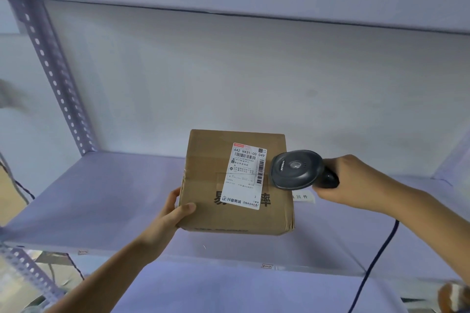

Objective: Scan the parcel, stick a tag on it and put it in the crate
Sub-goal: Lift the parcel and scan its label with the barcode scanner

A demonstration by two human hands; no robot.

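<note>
Gripping brown cardboard parcel (236,183) with left fingers (187,208), white label (245,176), right hand (353,180) clenching scanner (296,169)

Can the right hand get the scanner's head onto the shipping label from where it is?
Probably yes: the right hand holds the scanner right beside the shipping label, which faces up uncovered; the left hand grips only the box's left edge.

bright, even light | soft shadows | edges bowed, corners blurred
</note>
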